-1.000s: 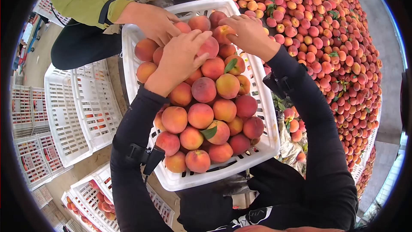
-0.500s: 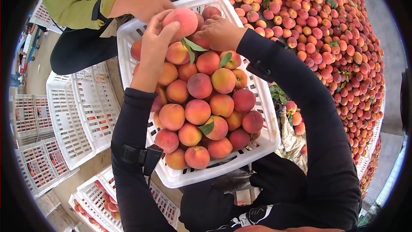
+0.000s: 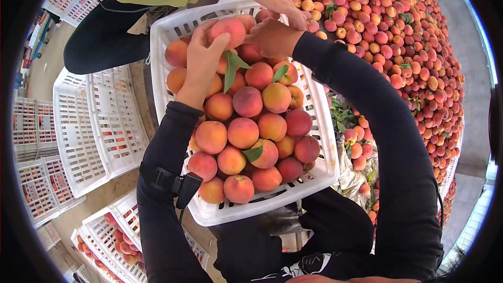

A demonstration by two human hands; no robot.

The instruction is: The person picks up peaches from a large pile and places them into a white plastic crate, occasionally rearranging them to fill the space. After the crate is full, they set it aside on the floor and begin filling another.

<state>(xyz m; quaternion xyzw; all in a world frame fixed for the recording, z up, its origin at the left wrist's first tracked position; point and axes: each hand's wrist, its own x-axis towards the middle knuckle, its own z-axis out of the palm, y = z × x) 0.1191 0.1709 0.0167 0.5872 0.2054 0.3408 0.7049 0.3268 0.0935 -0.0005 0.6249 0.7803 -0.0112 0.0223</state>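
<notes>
- Left hand (image 3: 201, 63), upper centre of frame: fingers closed round a peach (image 3: 228, 31), held just above the heap at the far end of the crate (image 3: 272, 204).
- Leaves (image 3: 230, 71) hang from the peach.
- Right hand (image 3: 273, 37): just right of the peach, curled; cannot tell whether it holds anything.
- Crate: centre of frame, heaped with fruit.
- Co-worker's hand (image 3: 277, 1): top centre, over the far rim.
- Pile (image 3: 414, 57) of loose fruit: right.
</notes>
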